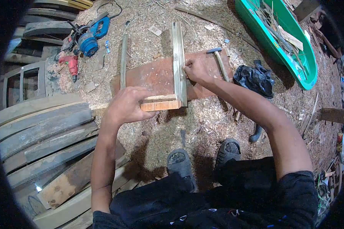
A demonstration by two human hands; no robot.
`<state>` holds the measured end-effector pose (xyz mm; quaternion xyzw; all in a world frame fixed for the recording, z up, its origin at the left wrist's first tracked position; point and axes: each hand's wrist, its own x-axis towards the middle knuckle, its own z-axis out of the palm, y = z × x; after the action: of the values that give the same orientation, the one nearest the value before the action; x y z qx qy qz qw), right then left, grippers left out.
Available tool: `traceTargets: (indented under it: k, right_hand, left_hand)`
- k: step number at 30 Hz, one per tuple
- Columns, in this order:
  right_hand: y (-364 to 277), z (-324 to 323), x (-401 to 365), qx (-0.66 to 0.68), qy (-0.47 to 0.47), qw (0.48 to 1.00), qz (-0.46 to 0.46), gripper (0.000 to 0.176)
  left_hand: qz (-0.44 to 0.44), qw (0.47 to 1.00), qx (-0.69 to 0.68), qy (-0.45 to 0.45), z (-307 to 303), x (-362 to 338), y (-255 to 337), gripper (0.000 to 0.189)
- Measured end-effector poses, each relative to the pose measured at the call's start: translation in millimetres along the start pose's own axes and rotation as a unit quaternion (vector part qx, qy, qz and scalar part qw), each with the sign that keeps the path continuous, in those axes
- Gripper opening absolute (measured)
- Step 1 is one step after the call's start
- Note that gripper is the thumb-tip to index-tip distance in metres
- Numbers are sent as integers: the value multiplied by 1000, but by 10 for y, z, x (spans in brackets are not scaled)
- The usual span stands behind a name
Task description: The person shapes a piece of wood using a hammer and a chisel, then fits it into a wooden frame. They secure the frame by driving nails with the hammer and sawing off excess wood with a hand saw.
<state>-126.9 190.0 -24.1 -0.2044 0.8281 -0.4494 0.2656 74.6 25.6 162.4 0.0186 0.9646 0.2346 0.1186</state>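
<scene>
Left hand (127, 106) on batten (162, 104); right hand (195, 70), strip (177, 45)

Short pale bar (159, 104) crosswise at near end of long grey slat (178, 57)

Hemmed sideways
Hammer (220, 65) right of right hand (195, 70); stacked planks (46, 129) left of left hand (126, 107); sawdust floor (202, 126) below free.

A pale grey-green strip (178, 57) and an orange-tan block (160, 105) are standing out against a reddish-brown board (153, 76). A blue saw (91, 37) and red drill (72, 63) are lying far left, a green tub (273, 40) far right.
</scene>
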Motion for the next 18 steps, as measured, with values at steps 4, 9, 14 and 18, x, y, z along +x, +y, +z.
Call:
traceTargets:
  k: [4,9,14,18]
  right_hand:
    - [98,47,46,-35,14,999,-32,30]
    - [241,103,93,-37,34,997,-59,28]
    - [190,106,77,23,-3,1000,15,26]
    - [123,91,65,7,5,1000,22,28]
  left_hand:
    - [-20,1000,-12,-8,-30,12,37,48]
    - [-5,1000,-4,-5,-42,17,42,48]
    - [12,1000,-20,12,8,14,-4,47]
    - [26,999,-13,15,6,20,-15,45]
